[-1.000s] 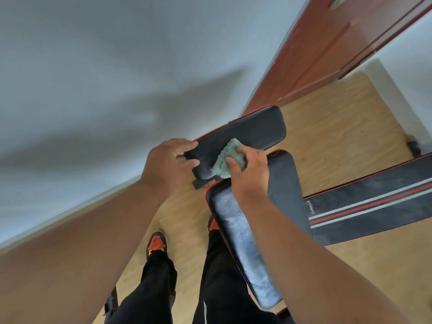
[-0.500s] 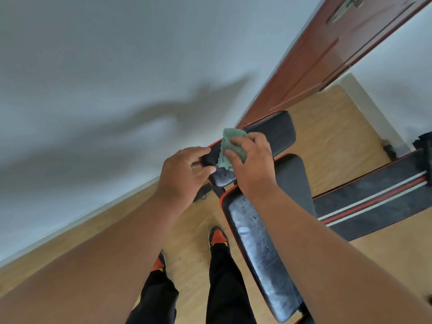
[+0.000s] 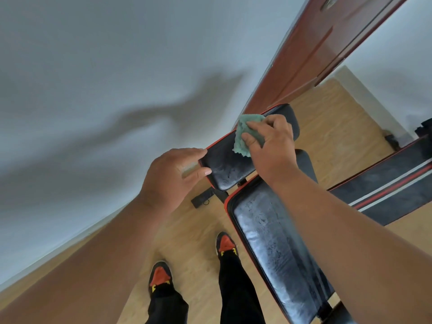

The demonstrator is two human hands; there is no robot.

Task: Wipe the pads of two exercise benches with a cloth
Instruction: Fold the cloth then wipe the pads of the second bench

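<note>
Wood floor below; right hand [image 3: 271,146] fingers pinch cloth [image 3: 245,136] on pad [image 3: 231,167], left hand [image 3: 170,178] gripping its end.

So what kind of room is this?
Probably a room in a home used for exercise: a padded bench, a second bench beside it, a wood floor and a plain door.

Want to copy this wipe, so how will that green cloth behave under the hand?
The green cloth is bunched and crumpled in the right hand, so it is probably floppy and light. Its loose corner hangs free over the small black pad, so it will likely drag and fold when pushed.
</note>
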